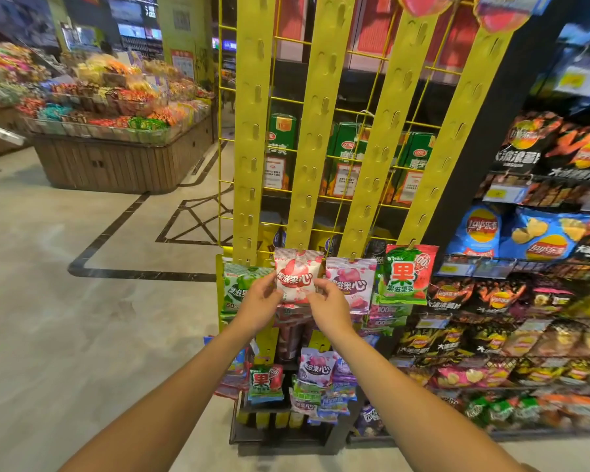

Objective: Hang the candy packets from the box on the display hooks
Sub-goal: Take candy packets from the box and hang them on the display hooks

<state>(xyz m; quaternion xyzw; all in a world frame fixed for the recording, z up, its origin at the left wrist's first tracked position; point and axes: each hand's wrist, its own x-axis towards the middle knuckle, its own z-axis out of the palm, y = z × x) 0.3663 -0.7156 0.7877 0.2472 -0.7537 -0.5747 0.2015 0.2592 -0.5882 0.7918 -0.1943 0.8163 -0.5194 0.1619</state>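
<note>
White-and-red packet (298,275) sits at the bottom of the second yellow strip (315,137), between a green pack (239,287) and a purple pack (353,281). I see left hand (261,303) pinching its left edge, right hand (327,306) pinching its right edge, fingers curled. Print reads 果滋果心. Lay's bags (482,229) shelved to the right.

Left hand (260,303), right hand (327,303) pinch white-red candy packet (297,275) at yellow hook strip (315,131).

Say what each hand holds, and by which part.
Both pinch the white-and-red candy packet: left hand on its left edge, right hand on its right edge.
</note>
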